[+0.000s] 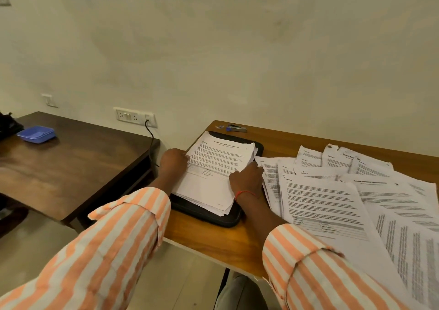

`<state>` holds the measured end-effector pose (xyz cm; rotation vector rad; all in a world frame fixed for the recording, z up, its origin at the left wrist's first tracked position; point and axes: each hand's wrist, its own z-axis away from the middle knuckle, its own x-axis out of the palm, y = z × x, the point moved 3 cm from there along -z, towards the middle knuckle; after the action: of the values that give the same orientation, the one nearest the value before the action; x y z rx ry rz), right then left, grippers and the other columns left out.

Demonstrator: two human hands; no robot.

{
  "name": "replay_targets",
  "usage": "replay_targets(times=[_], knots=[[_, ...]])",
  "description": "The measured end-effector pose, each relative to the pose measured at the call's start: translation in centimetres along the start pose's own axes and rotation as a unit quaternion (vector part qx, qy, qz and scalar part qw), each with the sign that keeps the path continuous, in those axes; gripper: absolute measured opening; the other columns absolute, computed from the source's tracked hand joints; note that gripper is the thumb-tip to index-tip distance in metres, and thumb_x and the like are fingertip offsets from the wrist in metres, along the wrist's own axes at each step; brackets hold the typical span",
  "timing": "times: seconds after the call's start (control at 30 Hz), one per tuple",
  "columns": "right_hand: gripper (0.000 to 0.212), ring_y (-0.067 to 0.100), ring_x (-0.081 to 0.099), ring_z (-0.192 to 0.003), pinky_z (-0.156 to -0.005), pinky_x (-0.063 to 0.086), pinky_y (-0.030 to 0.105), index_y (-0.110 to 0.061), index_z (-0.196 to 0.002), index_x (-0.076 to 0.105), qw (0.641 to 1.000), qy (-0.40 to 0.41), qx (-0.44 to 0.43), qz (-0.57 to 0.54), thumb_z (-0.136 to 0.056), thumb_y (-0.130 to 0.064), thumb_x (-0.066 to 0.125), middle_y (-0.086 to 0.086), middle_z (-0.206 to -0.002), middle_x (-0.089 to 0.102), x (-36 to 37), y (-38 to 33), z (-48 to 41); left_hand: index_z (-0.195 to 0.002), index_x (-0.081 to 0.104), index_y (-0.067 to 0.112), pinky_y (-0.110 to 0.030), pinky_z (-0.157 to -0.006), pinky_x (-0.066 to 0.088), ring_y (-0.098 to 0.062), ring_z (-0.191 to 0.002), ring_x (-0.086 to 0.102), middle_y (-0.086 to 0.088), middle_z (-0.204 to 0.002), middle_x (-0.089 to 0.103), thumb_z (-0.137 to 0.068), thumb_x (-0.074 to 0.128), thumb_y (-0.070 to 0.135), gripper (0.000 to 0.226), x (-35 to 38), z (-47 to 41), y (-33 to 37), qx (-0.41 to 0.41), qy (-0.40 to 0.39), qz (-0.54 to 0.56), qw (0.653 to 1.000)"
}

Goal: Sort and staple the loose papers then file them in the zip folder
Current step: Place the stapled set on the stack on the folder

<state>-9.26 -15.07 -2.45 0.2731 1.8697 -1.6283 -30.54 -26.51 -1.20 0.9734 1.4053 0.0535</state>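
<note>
Wooden worktop (204, 236): left grip (174, 165) and right grip (247, 179) clasp the paper stack (213, 167) by its edges atop the zip folder (202, 212); its uneven sheets could slip and fan, mixing with loose papers (332, 203) alongside.

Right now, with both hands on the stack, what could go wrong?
1. The stack is ragged at its near corner and lies on the folder by the left edge of the table. Lifting it with the left hand and right hand may spill sheets over that edge.
2. The right sleeve lies over the loose papers; pulling back may drag them off.
</note>
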Motion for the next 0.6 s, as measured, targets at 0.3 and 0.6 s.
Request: replay_targets(times=[0.3, 0.6], knots=[[0.039, 0.029, 0.060, -0.113, -0.077, 0.048, 0.029, -0.005, -0.130, 0.053, 0.999, 0.023, 0.009, -0.021, -0.095, -0.022, 0.059, 0.015, -0.128, 0.055, 0.2, 0.4, -0.1, -0.120, 0.073, 0.011, -0.041, -0.085, 0.059, -0.029, -0.092, 0.067, -0.011, -0.103, 0.073, -0.098, 0.062, 0.033, 0.034, -0.3, -0.2, -0.1, -0.022, -0.002, 0.018, 1.000], [0.033, 0.028, 0.064, -0.108, -0.072, 0.055, 0.030, -0.006, -0.120, 0.061, 0.998, 0.036, -0.012, -0.058, -0.090, -0.018, 0.066, 0.013, -0.119, 0.061, 0.7, 1.1, -0.2, -0.119, 0.074, 0.005, -0.026, -0.082, 0.048, -0.028, -0.103, 0.068, -0.012, -0.113, 0.074, -0.095, 0.064, 0.009, 0.026, -0.8, -0.1, -0.6, -0.047, -0.002, 0.100, 0.994]])
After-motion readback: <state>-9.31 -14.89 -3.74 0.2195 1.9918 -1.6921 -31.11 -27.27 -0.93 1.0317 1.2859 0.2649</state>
